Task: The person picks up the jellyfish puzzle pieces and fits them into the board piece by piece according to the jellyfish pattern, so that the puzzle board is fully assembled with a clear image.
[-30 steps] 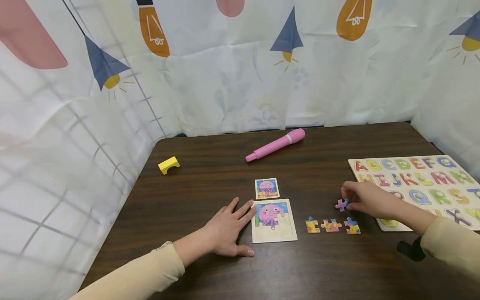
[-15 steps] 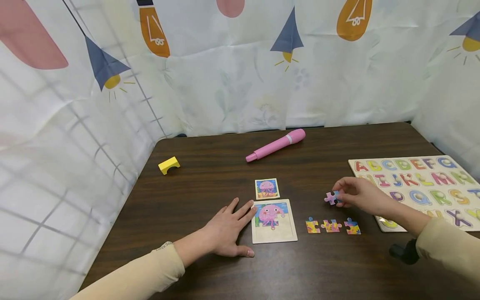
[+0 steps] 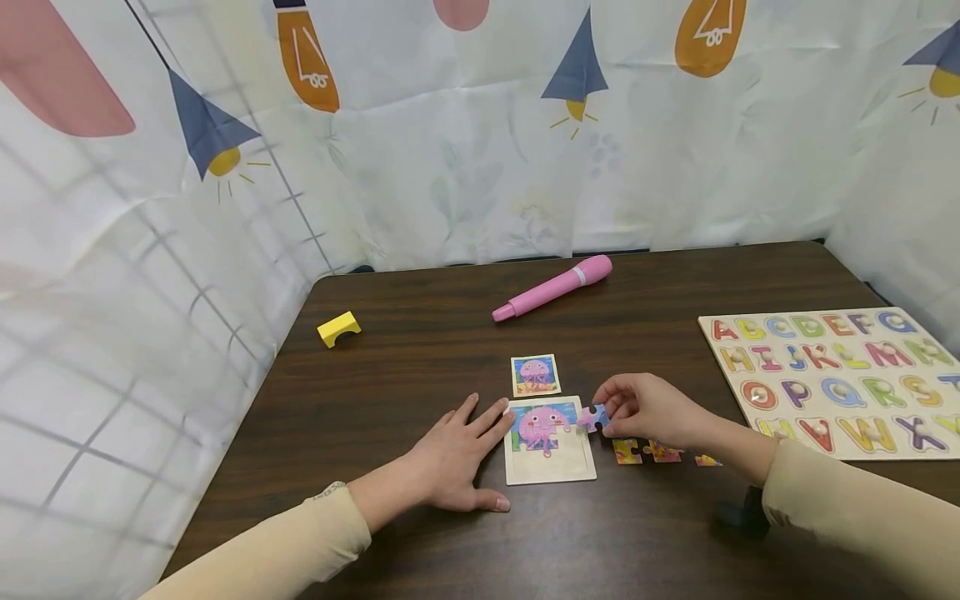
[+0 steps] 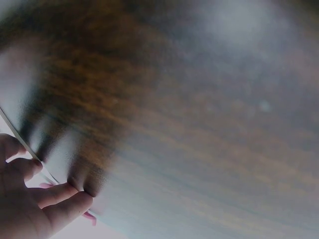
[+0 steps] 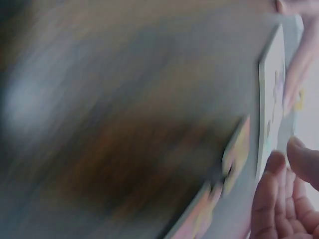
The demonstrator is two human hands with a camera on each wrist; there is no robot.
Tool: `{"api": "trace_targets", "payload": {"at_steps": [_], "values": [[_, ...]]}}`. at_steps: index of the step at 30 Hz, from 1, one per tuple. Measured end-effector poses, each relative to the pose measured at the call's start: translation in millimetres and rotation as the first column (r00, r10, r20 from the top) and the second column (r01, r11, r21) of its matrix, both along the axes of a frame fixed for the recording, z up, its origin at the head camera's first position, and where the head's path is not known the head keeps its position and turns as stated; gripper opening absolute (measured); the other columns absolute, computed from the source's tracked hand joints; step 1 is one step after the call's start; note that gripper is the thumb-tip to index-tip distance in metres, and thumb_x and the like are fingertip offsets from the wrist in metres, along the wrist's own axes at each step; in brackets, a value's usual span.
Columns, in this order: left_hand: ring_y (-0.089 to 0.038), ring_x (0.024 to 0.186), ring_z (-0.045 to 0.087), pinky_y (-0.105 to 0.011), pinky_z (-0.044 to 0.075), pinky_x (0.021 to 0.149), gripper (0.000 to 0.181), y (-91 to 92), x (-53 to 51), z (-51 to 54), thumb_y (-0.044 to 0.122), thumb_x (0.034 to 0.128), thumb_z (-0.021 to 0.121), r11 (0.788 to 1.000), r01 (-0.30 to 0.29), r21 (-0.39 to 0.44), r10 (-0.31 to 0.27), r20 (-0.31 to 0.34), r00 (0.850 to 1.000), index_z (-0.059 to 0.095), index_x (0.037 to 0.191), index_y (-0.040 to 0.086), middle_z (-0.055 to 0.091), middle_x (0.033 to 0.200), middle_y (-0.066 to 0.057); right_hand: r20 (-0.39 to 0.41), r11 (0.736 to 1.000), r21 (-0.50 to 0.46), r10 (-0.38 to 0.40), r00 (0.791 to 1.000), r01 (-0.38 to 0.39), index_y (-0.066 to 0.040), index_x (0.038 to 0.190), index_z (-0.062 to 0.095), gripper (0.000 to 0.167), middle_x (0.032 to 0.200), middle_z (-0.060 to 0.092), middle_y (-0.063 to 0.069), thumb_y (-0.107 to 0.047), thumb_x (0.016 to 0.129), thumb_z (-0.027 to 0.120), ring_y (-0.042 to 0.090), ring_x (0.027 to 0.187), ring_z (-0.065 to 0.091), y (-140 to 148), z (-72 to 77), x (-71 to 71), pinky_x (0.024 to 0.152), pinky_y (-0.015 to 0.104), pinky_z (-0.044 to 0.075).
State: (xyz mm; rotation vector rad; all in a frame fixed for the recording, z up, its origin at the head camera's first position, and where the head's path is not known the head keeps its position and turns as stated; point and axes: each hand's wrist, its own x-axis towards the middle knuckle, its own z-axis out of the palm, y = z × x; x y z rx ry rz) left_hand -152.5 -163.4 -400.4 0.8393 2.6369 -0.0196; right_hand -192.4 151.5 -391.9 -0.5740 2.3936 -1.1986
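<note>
Pinching a small pink-and-blue jigsaw piece (image 3: 594, 419), the right hand (image 3: 651, 410) was just beside a square, pale wooden jellyfish puzzle tray (image 3: 573, 465), whose opposite edge the left hand (image 3: 453, 468) touched, fingers spread.

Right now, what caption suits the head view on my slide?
Right hand holds a puzzle piece at the right edge of the jigsaw board; left hand touches its left side.

One puzzle piece (image 3: 592, 418) is pink and blue, the block (image 3: 339, 327) yellow.
</note>
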Motion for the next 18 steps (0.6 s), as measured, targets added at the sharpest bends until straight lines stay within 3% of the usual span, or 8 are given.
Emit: {"api": "trace_targets", "payload": {"at_steps": [10, 18], "values": [[-0.044, 0.157, 0.017, -0.059, 0.033, 0.119, 0.108, 0.1, -0.9, -1.2, 0.078, 0.0817, 0.062, 1.0, -0.001, 0.003, 0.001, -0.001, 1.0, 0.02, 0.165, 0.023, 0.012, 0.174, 0.0, -0.017, 0.997, 0.077, 0.03, 0.999, -0.029, -0.004, 0.101, 0.067, 0.03, 0.081, 0.06, 0.001, -0.01, 0.079, 0.087, 0.013, 0.075, 0.055, -36, -7.7, 4.3, 0.065, 0.022, 0.049], [-0.044, 0.157, 0.018, -0.059, 0.034, 0.119, 0.108, 0.6, -0.8, -0.8, 0.079, 0.0827, 0.06, 1.0, 0.011, 0.001, -0.011, -0.02, 1.0, 0.02, 0.165, 0.023, 0.012, 0.174, 0.0, -0.103, 0.985, 0.171, 0.029, 0.994, -0.01, -0.005, 0.097, 0.068, 0.026, 0.078, 0.058, 0.0, -0.008, 0.079, 0.086, 0.011, 0.073, 0.052, -43, -5.2, 8.7, 0.062, 0.022, 0.046]]}}
